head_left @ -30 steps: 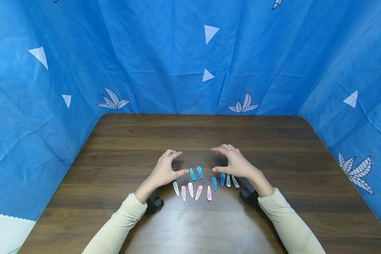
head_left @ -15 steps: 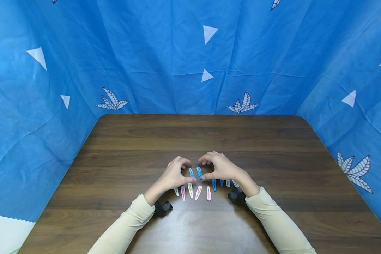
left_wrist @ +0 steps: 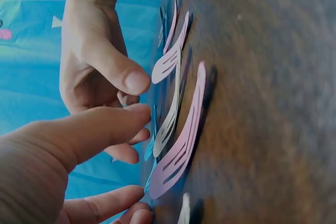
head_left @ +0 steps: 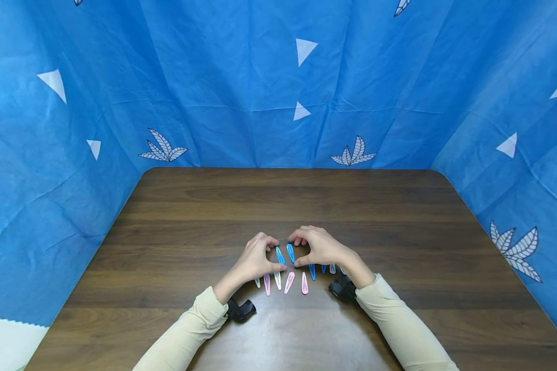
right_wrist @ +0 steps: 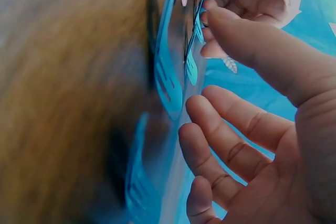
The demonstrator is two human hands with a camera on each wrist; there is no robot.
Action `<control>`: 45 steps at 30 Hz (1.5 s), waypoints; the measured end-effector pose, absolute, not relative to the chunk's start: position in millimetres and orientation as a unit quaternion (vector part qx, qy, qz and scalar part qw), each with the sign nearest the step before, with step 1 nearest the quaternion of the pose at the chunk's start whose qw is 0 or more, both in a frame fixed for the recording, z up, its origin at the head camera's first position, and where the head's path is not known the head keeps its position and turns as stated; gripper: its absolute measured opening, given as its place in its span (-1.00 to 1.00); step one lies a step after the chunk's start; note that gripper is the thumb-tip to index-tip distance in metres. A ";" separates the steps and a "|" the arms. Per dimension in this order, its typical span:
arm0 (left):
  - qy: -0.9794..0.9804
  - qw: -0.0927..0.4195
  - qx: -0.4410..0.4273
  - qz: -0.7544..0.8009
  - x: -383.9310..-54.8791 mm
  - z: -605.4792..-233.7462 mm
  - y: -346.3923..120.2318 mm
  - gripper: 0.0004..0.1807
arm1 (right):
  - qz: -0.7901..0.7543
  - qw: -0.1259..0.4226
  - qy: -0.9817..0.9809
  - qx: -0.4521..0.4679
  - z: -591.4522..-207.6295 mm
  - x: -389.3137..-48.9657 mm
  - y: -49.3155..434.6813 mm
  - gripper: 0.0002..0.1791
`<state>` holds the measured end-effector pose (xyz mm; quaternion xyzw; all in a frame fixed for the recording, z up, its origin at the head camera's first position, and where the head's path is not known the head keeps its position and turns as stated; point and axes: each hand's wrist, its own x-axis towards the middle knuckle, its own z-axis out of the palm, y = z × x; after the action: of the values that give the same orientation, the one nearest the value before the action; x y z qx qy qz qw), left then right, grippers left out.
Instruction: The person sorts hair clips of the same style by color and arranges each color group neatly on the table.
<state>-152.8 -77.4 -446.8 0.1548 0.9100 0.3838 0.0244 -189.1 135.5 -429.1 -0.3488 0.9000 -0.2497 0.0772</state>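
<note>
Two blue snap hair clips lie side by side on the wooden table in the head view. My left hand point(head_left: 258, 256) curves around the left blue hair clip point(head_left: 280, 255), index fingertip near its far end and thumb near its near end. In the left wrist view, the thumb and fingers stand apart. My right hand point(head_left: 322, 246) arches likewise beside the right blue hair clip point(head_left: 290, 252), thumb and fingers spread. In the right wrist view, the fingers are loosely bent, with a gap to the thumb. Each palm faces the other across the pair.
Nearer the body lie pink hair clips point(head_left: 290, 282) and white hair clips point(head_left: 277, 281). More blue hair clips point(head_left: 312, 271) and pale ones sit under the right forearm, partly hidden. A blue patterned cloth point(head_left: 241, 77) surrounds the wooden table point(head_left: 278, 196).
Both hands have come inward toward each other and down to the two blue hair clips, mostly in the first half second. The clips stay about where they were.
</note>
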 end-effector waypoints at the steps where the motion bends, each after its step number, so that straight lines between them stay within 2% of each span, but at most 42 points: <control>1: 0.910 0.024 0.153 0.384 -152.9 -447.2 -77.2 -0.39 | -0.248 0.078 0.901 -0.347 -429.5 -188.9 135.6 -0.45; 17: 0.912 0.011 0.147 0.383 -151.8 -451.0 -73.8 -0.47 | -0.222 0.086 0.914 -0.329 -435.7 -187.0 131.1 -0.52; 27: 0.918 0.011 0.156 0.366 -158.1 -441.4 -78.4 -0.51 | -0.238 0.080 0.911 -0.326 -412.2 -192.7 135.2 -0.54; 36: 0.894 0.024 0.125 0.429 -205.9 -418.2 -104.3 -0.52 | -0.297 0.077 0.909 -0.283 -391.1 -232.7 129.0 -0.54; 45: 0.873 0.031 0.126 0.471 -250.8 -417.6 -123.5 -0.48 | -0.336 0.097 0.908 -0.232 -395.8 -268.8 102.7 -0.54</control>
<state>-250.8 -123.5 -417.6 0.1260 0.8725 0.4710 0.0308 -268.8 102.7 -395.8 -0.2317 0.9078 -0.3360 0.0967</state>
